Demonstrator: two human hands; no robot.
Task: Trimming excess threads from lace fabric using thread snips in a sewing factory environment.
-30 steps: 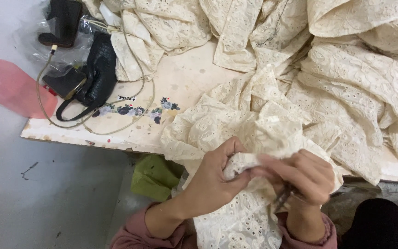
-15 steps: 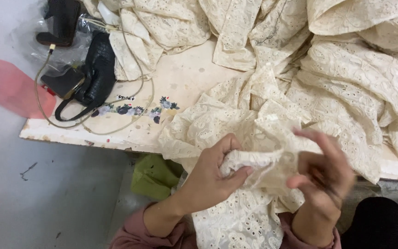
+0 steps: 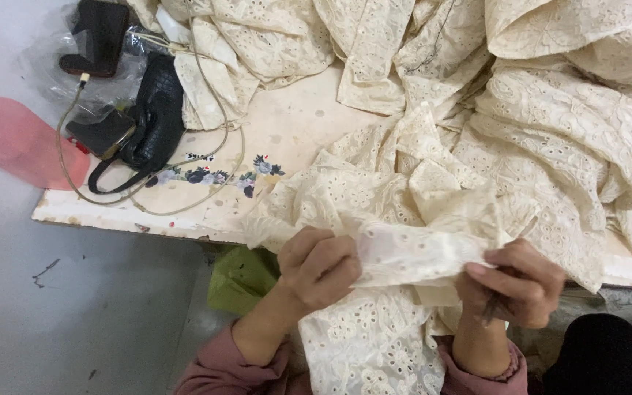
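**Lace strip stretched between two hands**

The left hand [image 3: 321, 265] and right hand [image 3: 515, 281] each pinch an end of a cream lace strip [image 3: 418, 252], fingers curled tight, holding it taut just off the table's near edge [image 3: 133, 219]. More lace fabric [image 3: 550, 132] is heaped across the table. A black handbag [image 3: 151, 121] and a cable [image 3: 213, 186] lie near its left corner.

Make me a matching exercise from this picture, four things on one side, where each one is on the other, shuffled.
Things:
1. lace strip
2. black bag
3. green cloth
4. pink sheet

Places:
A. under the table edge
B. stretched between both hands
C. far left, off the table
D. table's left part, beside a cable

Pairs: 1-B, 2-D, 3-A, 4-C
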